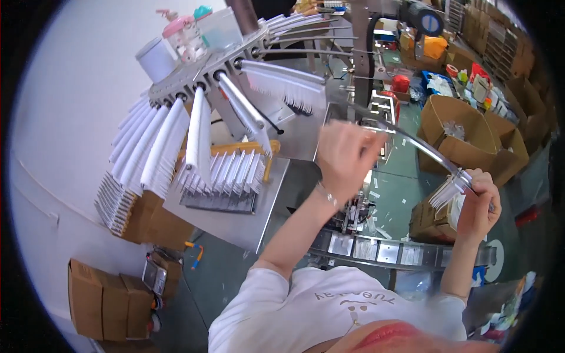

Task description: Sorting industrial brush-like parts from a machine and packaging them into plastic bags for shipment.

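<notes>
Factory workshop; curved metal track; open cardboard boxes

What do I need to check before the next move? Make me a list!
1. Right hand at the end of the metal rod: ok, fingers curled there.
2. White strips beside that hand: ok, hanging in a small bunch.
3. Left hand gripping the rod: cannot tell, it's blurred.
4. Rack loaded: ok, several of its rods carry rows of white pieces.
5. Slotted holder on the metal table: ok.

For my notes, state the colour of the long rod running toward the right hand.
The rod is shiny silver-grey; the head view shows it best.
</notes>
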`<action>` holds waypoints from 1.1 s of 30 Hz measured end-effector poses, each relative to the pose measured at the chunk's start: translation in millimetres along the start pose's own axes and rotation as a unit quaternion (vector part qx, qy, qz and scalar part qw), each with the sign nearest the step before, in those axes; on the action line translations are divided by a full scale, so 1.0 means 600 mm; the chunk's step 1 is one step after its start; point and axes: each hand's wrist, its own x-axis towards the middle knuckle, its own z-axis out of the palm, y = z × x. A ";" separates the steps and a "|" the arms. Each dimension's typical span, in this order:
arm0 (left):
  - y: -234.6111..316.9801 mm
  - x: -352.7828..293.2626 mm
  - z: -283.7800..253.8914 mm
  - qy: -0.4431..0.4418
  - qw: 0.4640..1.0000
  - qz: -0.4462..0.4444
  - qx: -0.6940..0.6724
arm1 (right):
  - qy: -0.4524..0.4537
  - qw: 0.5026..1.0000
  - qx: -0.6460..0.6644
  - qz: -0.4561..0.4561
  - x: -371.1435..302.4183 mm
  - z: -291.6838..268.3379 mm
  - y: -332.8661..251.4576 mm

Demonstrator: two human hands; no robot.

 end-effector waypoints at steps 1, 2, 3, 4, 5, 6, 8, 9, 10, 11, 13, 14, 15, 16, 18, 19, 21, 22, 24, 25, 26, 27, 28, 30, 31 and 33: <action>0.017 -0.016 -0.004 -0.037 0.997 0.020 -0.069 | 0.039 0.998 0.019 0.035 -0.010 -0.006 0.001; 0.032 -0.035 -0.012 -0.084 0.988 -0.004 -0.129 | 0.050 0.998 0.019 0.028 -0.024 -0.016 0.007; 0.050 -0.053 -0.017 -0.131 0.972 -0.027 -0.195 | 0.102 0.988 0.073 0.088 -0.039 -0.032 0.006; 0.058 -0.078 -0.023 -0.204 0.936 -0.134 -0.254 | 0.150 0.968 0.135 0.146 -0.055 -0.042 0.014; 0.063 -0.099 -0.030 -0.274 0.881 -0.239 -0.303 | 0.160 0.968 0.136 0.137 -0.065 -0.044 0.018; 0.063 -0.116 -0.026 -0.319 0.832 -0.304 -0.338 | 0.128 0.956 0.183 0.190 -0.078 -0.051 0.028; 0.081 -0.126 0.000 -0.334 0.798 -0.309 -0.395 | 0.069 0.937 0.219 0.263 -0.095 -0.055 0.039; 0.094 -0.125 0.008 -0.337 0.764 -0.320 -0.447 | 0.041 0.934 0.209 0.287 -0.098 -0.046 0.037; 0.107 -0.121 0.013 -0.382 0.725 -0.316 -0.478 | 0.022 0.931 0.215 0.294 -0.101 -0.036 0.033; 0.123 -0.115 0.020 -0.369 0.752 -0.255 -0.484 | 0.026 0.920 0.223 0.322 -0.108 -0.030 0.039; 0.153 -0.107 0.023 -0.372 0.757 -0.235 -0.483 | 0.005 0.907 0.223 0.356 -0.108 -0.017 0.035; 0.158 -0.113 0.024 -0.372 0.757 -0.236 -0.482 | 0.003 0.906 0.235 0.353 -0.110 -0.013 0.039; 0.162 -0.120 0.024 -0.355 0.766 -0.264 -0.466 | 0.002 0.905 0.236 0.355 -0.110 -0.008 0.041; 0.165 -0.123 0.024 -0.336 0.774 -0.293 -0.449 | 0.019 0.907 0.219 0.360 -0.108 -0.001 0.042; 0.171 -0.121 0.017 -0.320 0.808 -0.271 -0.414 | 0.032 0.899 0.204 0.386 -0.104 0.011 0.043; 0.173 -0.120 0.014 -0.305 0.838 -0.246 -0.379 | 0.026 0.898 0.206 0.389 -0.102 0.016 0.042; 0.174 -0.128 0.008 -0.274 0.873 -0.225 -0.335 | -0.008 0.875 0.257 0.411 -0.097 0.024 0.043; 0.175 -0.129 -0.003 -0.254 0.881 -0.238 -0.321 | -0.025 0.870 0.265 0.414 -0.101 0.028 0.050; 0.181 -0.135 -0.025 -0.216 0.891 -0.286 -0.278 | -0.041 0.868 0.277 0.410 -0.108 0.045 0.050; 0.177 -0.137 -0.038 -0.212 0.892 -0.289 -0.275 | -0.052 0.867 0.287 0.404 -0.112 0.055 0.046; 0.170 -0.141 -0.056 -0.199 0.897 -0.308 -0.247 | -0.080 0.885 0.242 0.389 -0.120 0.063 0.041; 0.165 -0.145 -0.075 -0.186 0.900 -0.328 -0.220 | -0.085 0.883 0.243 0.393 -0.133 0.074 0.026; 0.163 -0.149 -0.092 -0.157 0.907 -0.339 -0.193 | -0.153 0.934 0.138 0.291 -0.148 0.088 0.004; 0.143 -0.165 -0.132 -0.114 0.913 -0.365 -0.142 | -0.315 0.945 -0.014 0.080 -0.153 0.131 -0.037; 0.130 -0.179 -0.152 -0.091 0.912 -0.384 -0.113 | -0.406 0.912 -0.058 -0.021 -0.153 0.159 -0.057; 0.113 -0.200 -0.192 -0.045 0.873 -0.478 -0.091 | -0.498 0.854 -0.076 -0.132 -0.200 0.219 -0.097</action>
